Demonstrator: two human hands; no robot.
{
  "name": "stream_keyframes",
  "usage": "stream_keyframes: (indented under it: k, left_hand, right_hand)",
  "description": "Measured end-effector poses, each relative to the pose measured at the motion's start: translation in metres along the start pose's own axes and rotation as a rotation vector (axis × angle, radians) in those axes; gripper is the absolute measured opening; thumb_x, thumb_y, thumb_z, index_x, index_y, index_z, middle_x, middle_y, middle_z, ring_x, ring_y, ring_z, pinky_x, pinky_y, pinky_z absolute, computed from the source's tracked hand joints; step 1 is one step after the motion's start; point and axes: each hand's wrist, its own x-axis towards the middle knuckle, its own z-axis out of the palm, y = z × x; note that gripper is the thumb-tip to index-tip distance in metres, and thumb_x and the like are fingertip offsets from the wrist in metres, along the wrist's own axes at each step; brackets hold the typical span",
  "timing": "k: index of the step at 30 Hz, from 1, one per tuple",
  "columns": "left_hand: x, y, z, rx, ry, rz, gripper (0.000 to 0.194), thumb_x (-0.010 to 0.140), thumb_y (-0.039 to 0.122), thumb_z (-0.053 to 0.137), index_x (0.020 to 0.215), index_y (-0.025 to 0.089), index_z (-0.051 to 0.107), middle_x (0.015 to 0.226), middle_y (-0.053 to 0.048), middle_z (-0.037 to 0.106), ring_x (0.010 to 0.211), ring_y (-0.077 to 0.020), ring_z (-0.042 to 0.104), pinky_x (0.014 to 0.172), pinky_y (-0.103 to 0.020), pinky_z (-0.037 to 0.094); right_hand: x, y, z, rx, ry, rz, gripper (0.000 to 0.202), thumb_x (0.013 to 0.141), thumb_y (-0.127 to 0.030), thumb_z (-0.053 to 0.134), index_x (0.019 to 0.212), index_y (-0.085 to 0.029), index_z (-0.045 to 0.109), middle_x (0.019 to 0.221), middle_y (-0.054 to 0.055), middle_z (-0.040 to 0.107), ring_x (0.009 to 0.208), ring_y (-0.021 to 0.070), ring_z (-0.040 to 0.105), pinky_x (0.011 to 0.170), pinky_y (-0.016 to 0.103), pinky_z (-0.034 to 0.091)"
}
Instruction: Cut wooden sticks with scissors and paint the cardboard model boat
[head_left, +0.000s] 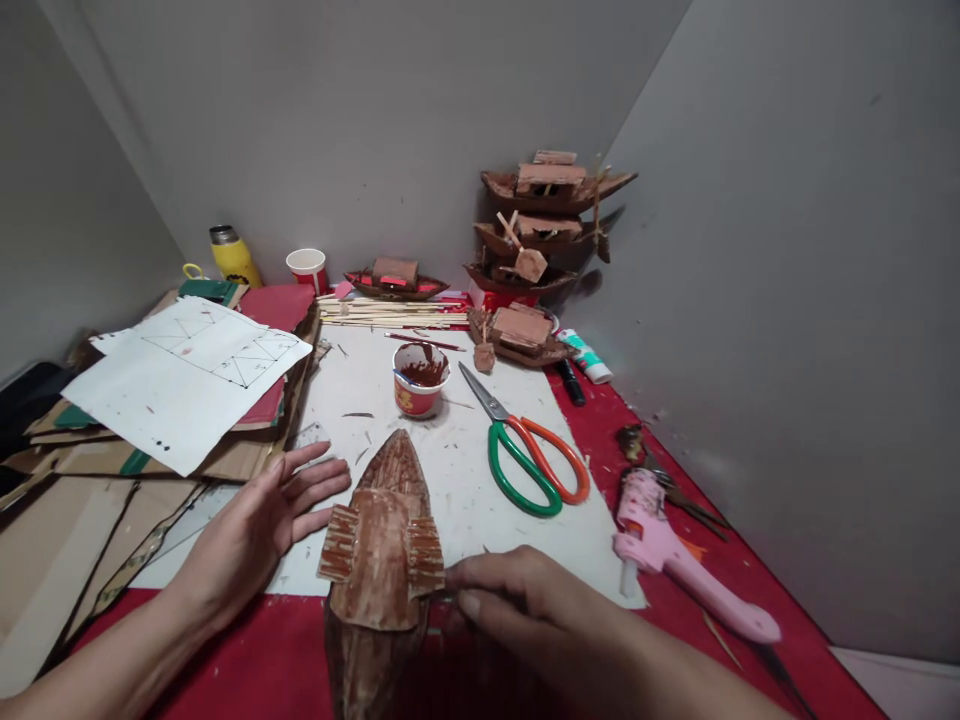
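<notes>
Two hands flank the brown boat point(381, 570) at the near edge of the white sheet point(469, 515): the left hand point(281, 505) loosely spread and empty, the right hand point(521, 600) curled, fingertips by a side flap point(426, 550), perhaps steadying it; any pinch cannot be confirmed.

Six model boats point(381, 560), one green-orange scissors point(511, 422), one glue gun point(652, 530).

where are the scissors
The scissors lie right of centre in the head view, on the white sheet, between the paint cup and pink glue gun.
</notes>
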Motion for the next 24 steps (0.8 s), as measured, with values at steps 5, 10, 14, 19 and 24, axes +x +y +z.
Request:
stream_keyframes:
  k: [5,10,14,19,24]
  left_hand:
    - [0.0024,-0.0006,0.0000,0.045,-0.040,0.000,0.059,0.085,0.057,0.048,0.131,0.019,0.052,0.131,-0.015,0.060,0.127,-0.0319,0.048,0.099,-0.044,0.041]
    - [0.0013,-0.0004,-0.0024,0.089,-0.056,0.004,0.059,0.086,0.057,0.047,0.131,0.019,0.052,0.127,-0.015,0.062,0.124,-0.0311,0.051,0.095,-0.041,0.044]
    - [-0.0003,0.0000,-0.0032,0.121,-0.070,0.013,0.057,0.085,0.055,0.050,0.129,0.019,0.053,0.126,-0.015,0.063,0.121,-0.0304,0.053,0.091,-0.038,0.046]
    - [-0.0011,-0.0009,-0.0022,0.158,-0.086,0.030,0.051,0.088,0.050,0.048,0.129,0.020,0.053,0.124,-0.014,0.064,0.118,-0.0287,0.055,0.087,-0.036,0.046]
    - [-0.0023,-0.0008,-0.0013,0.195,-0.083,0.038,0.050,0.089,0.050,0.048,0.128,0.020,0.054,0.122,-0.015,0.064,0.116,-0.0286,0.056,0.089,-0.037,0.045]
  right_hand:
    - [-0.0009,0.0039,-0.0038,-0.071,-0.015,-0.044,0.025,0.088,-0.018,0.044,0.078,-0.017,0.067,0.063,-0.004,0.059,0.056,0.0086,0.047,0.054,0.017,0.037]
    - [-0.0001,0.0076,-0.0078,-0.105,0.021,0.003,0.028,0.090,-0.017,0.042,0.069,-0.017,0.059,0.060,-0.004,0.057,0.054,0.0080,0.046,0.050,0.017,0.033]
    - [0.0001,0.0088,-0.0082,-0.100,0.109,0.015,0.024,0.091,-0.019,0.042,0.076,-0.017,0.061,0.060,-0.003,0.058,0.054,0.0092,0.050,0.049,0.018,0.035]
    - [0.0008,0.0076,-0.0069,-0.087,0.176,0.028,0.023,0.091,-0.022,0.043,0.078,-0.017,0.061,0.060,-0.003,0.057,0.055,0.0097,0.051,0.049,0.018,0.037]
    - [0.0024,0.0039,-0.0045,0.070,0.190,0.081,0.021,0.091,-0.027,0.044,0.092,-0.016,0.062,0.066,-0.002,0.058,0.057,0.0100,0.056,0.052,0.019,0.040]
